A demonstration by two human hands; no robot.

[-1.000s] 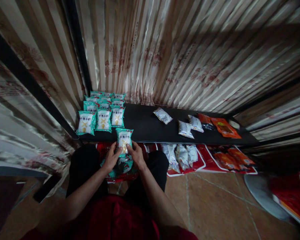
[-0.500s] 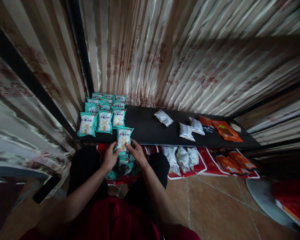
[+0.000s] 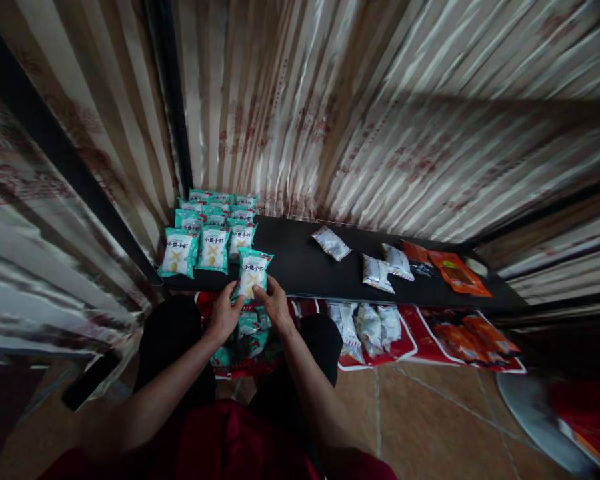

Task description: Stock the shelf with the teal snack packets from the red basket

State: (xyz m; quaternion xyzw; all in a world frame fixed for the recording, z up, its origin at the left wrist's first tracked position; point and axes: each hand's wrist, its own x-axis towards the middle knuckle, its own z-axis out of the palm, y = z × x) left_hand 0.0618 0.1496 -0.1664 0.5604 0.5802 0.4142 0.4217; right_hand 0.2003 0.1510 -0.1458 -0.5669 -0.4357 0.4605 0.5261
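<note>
A teal and white snack bag [image 3: 253, 272] is held upright between my two hands at the front edge of the black shelf [image 3: 290, 257]. My left hand [image 3: 225, 312] grips its lower left side, and my right hand [image 3: 275, 303] pinches the lower right with the thumb on the front. Just beyond, to the left, stand rows of matching teal snack bags [image 3: 213, 248], fronts facing me. Below my hands, more teal bags [image 3: 250, 333] lie in a red bag between my knees, partly hidden by my hands.
Farther right on the shelf lie silver-white packets [image 3: 331, 243] and orange packets [image 3: 460, 272]. Under the shelf edge, red bags [image 3: 411, 340] hold more silver-white and orange packets. Striped curtains [image 3: 330, 120] and a black post [image 3: 173, 100] border the shelf. A grey round stool [image 3: 525, 413] stands right.
Both hands have lifted the teal snack bag slightly toward the shelf's standing rows. The whole view has shifted a little as my head moved.
</note>
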